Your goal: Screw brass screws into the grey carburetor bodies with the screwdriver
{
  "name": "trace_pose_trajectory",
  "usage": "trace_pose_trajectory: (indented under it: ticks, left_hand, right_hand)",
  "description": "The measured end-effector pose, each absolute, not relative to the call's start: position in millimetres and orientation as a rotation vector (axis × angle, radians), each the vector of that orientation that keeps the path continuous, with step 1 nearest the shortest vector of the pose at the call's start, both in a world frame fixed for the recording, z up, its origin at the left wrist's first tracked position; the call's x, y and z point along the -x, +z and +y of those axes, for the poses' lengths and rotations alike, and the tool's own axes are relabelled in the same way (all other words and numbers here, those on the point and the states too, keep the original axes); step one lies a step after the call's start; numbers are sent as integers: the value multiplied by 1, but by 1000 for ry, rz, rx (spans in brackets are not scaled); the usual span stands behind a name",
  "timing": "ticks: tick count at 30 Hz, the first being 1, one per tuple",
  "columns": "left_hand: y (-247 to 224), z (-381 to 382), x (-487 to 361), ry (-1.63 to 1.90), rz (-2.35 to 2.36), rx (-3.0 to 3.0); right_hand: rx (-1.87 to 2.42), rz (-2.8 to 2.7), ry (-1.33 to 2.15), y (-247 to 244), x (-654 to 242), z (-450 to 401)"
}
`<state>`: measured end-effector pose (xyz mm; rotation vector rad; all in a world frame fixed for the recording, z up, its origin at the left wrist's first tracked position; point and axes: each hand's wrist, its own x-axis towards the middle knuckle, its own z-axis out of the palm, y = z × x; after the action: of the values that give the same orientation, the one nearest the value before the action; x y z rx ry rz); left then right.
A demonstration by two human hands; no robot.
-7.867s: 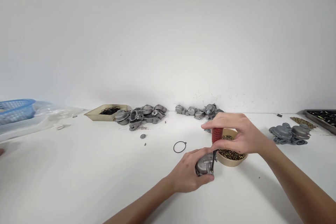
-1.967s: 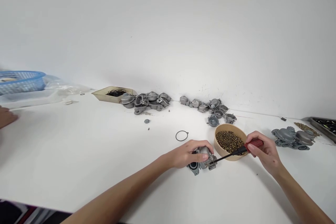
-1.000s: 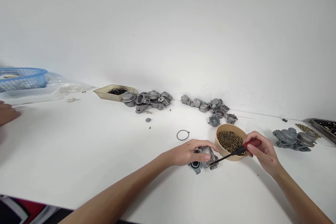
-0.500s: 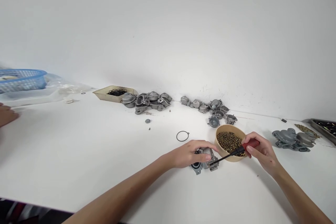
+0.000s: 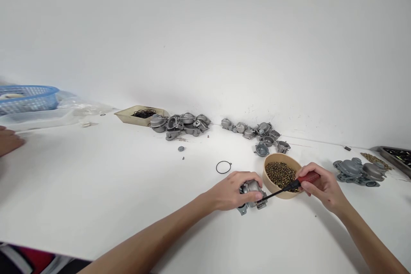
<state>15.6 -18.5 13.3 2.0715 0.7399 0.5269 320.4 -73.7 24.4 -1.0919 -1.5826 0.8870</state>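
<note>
My left hand [image 5: 236, 190] is closed over a grey metal housing [image 5: 252, 186] on the white table, fingers on its top and side. In my right hand [image 5: 324, 186] is a screwdriver [image 5: 293, 185] with a red handle and black shaft, pinched between thumb and fingers. Its shaft slants down to the left, and the tip meets the housing near my left thumb. Right behind the housing stands a round tan bowl [image 5: 267, 178] full of small brass screws. A thin black ring [image 5: 223, 161] lies behind my left hand.
Grey metal parts [image 5: 189, 124] lie beside a tray [image 5: 125, 116] of black rings. More castings [image 5: 263, 128] sit by the wall. Assembled housings [image 5: 356, 169] and a dark tray [image 5: 394, 162] are at right. A blue basket [image 5: 41, 98] and another person's hand [image 5: 9, 140] are at far left.
My left fingers have come down and wrapped around the housing. The screwdriver and my right hand have shifted slightly right.
</note>
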Motion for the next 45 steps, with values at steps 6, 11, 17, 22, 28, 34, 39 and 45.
trace_pose_trajectory:
  ticks: [6,11,17,22,28,34,39,45]
  left_hand:
    - [13,-17,-19,551,733,-2023]
    - [12,-19,-21,604,703,-1992]
    - [14,-23,-24,643,773,-2010]
    - [15,-22,-23,627,734,-1995]
    - [12,-20,-21,630,717,-2017]
    - [14,-21,-21,631,706,-2006]
    - [14,-22,-21,655,734,-2034]
    - [12,-21,-20,647,694,-2024]
  right_hand:
    - [1166,-1553,833,26,-316,-76]
    - [1219,-1493,845,28,-310,-75]
    - [1387,-1389,964,36,-303,-74]
    - [1369,-1482,976,37,-308,-74]
    - [1166,-1611,987,33,-321,-72]
    - [1273,-1537,1035,33,-317,-72]
    - [1340,-1487,1124,38,-314,-73]
    - [1281,-1533,1094,34,-315,-73]
